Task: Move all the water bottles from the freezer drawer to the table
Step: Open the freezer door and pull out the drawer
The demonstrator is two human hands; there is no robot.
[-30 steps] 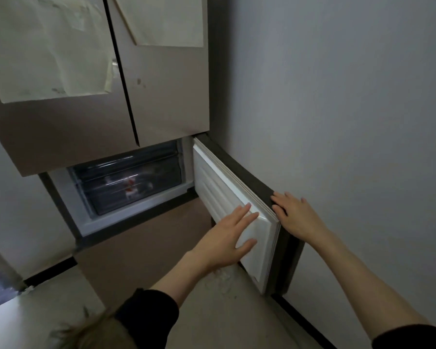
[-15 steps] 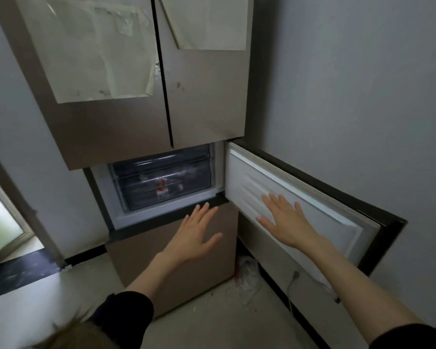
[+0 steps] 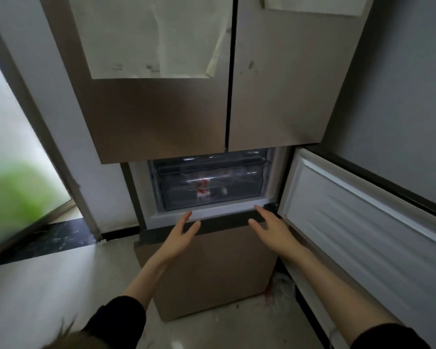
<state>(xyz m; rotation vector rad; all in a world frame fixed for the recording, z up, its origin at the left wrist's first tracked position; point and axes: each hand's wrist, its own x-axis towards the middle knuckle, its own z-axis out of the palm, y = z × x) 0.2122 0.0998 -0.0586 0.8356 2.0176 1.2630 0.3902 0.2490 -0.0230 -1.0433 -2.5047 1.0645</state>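
Head view: both hands, left (image 3: 180,236) and right (image 3: 271,229), open-fingered and empty, before the freezer drawer (image 3: 209,183).

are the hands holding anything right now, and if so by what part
Nothing is held. The left hand and right hand are both open and empty, fingers straight, in front of the freezer drawer, touching neither it nor the door.

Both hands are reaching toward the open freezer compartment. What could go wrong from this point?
The freezer door hangs open close beside the right hand, so an elbow may knock it while pulling. The drawer is shut, and neither the right hand nor the left hand grips it yet; an uneven two-hand pull might jam it. The bottles inside look blurred, so their count and position are unclear.
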